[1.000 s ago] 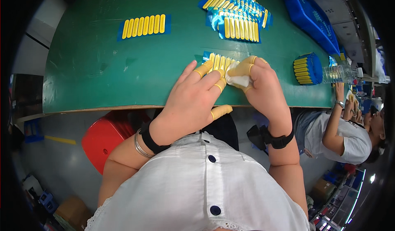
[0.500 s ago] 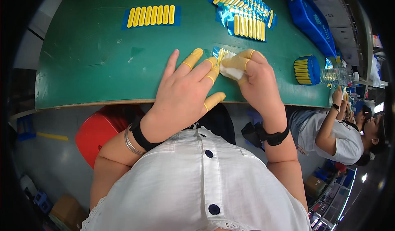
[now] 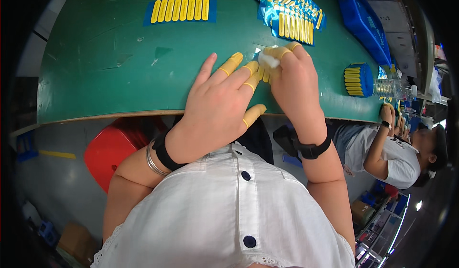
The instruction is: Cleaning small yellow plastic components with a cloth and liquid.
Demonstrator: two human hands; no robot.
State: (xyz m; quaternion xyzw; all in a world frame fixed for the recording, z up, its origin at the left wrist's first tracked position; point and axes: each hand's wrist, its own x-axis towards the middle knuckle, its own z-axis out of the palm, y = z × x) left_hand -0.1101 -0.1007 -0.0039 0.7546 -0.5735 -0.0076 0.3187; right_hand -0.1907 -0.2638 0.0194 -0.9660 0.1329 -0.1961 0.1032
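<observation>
Since 0.5 s ago both hands have slid a little left along the near edge of the worktop (image 3: 95, 77), and the left fingers have spread wider.

Head view: the left hand (image 3: 217, 108) lies flat, fingers open and splayed, gripping nothing, its yellow-capped tips pressing on a strip (image 3: 264, 73) of yellow pieces that is almost hidden between the 2 hands. The right hand (image 3: 294, 84) has its fingers closed on a small white wad (image 3: 269, 61), held just above the strip's far end. So the strip lies directly under and ahead of both sets of fingers, its pieces running away from the person; the right hand is nearer to it.

Farther off, 1 blue sheet (image 3: 180, 10) with 8 yellow bars lies at the far left, a fanned stack (image 3: 289, 17) of such sheets lies beyond the right hand, and a blue round holder (image 3: 358, 80) of yellow bars stands at the right. Beyond it stands a clear bottle (image 3: 393, 88).
</observation>
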